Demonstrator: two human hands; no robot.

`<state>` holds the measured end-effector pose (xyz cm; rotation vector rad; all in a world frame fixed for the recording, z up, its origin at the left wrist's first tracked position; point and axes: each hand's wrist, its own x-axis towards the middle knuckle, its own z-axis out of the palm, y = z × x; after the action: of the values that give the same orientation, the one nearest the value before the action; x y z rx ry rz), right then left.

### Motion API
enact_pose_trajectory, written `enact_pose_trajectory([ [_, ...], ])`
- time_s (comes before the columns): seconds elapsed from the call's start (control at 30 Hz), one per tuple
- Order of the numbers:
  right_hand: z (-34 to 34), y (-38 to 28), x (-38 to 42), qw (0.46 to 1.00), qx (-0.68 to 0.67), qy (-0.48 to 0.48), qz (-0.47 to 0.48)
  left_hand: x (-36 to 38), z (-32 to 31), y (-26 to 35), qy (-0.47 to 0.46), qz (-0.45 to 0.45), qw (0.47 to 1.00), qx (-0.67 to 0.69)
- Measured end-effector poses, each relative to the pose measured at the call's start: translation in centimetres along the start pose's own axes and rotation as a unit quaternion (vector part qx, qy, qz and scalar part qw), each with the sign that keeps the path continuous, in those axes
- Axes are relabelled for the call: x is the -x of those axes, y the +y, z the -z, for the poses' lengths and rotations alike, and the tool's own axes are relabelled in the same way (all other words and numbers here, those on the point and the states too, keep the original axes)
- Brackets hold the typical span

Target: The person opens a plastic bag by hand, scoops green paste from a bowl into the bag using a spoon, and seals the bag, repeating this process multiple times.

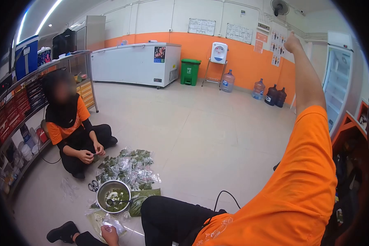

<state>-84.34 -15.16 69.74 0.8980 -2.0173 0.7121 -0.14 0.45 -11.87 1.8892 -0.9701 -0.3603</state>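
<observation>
My left hand is low in the view, its fingers closed on a clear plastic bag above the floor. Just beyond it stands a steel bowl holding a green mixture with white bits and a dark-handled utensil. Far from these, my right hand is raised at the end of my stretched arm, one finger pointing up and nothing visible in it. Small bags with green contents lie heaped behind the bowl. A larger flat green bag lies against its right side.
A co-worker sits cross-legged at the left, both hands on a small item. Black scissors and loose clear bags lie on the tiles. A metal shelf runs along the left. A chest freezer and green bin stand behind.
</observation>
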Motion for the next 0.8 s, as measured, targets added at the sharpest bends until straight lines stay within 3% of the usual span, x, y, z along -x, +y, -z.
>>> enact_pose_trajectory([
  [0.5,1.5,-1.1,-2.8,0.999,-0.001,0.049,0.013,-0.8,0.0,0.4,-0.020,0.001,1.000,-0.002],
  [0.6,-2.7,0.1,-8.9,0.978,0.175,-0.034,0.111,-0.8,-0.5,-0.2,-0.006,-0.022,1.000,0.021],
  [0.7,-6.9,-7.0,-7.6,0.974,0.016,-0.031,0.226,0.5,1.6,5.4,-0.007,0.033,0.998,-0.048],
  [0.73,-7.7,-9.9,-6.7,0.964,-0.073,-0.033,0.253,0.4,0.9,3.9,0.019,0.010,1.000,0.013],
  [0.8,-9.8,-16.2,-2.0,0.916,-0.234,-0.069,0.319,0.2,1.1,4.7,0.024,0.010,1.000,-0.015],
])
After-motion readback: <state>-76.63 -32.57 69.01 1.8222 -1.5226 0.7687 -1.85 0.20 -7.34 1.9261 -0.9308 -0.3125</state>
